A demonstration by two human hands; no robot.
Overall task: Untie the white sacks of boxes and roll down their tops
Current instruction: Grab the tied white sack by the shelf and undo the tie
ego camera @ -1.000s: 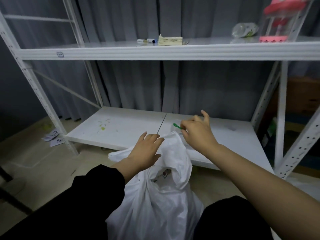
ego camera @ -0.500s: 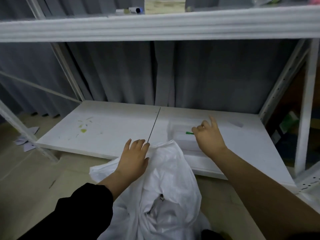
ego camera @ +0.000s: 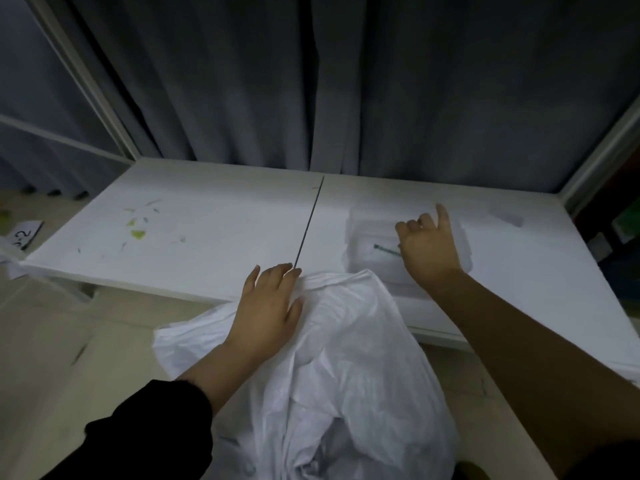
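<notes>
We are looking down from a head-worn camera at a person's two hands working over a white sack that stands on the floor, its top leaning against the front edge of a low white shelf. The sack's mouth looks loose and crumpled rather than tied, so we judge the untying of this one done and the rolling down of its top not yet begun. The left hand lies flat on the upper edge of the sack, fingers straight and spread, gripping nothing; it seems placed there to steady the sack. The right hand reaches forward over a shallow clear plastic container on the shelf, its fingers loosely curled and one pointing up. A thin green tie lies in the container right at that hand; we cannot tell whether the fingers are pinching its end or have let it go. Setting the tie there would keep it from being lost. Dark grey curtains hang behind the shelf, and a numbered paper slip lies on the floor at far left.
</notes>
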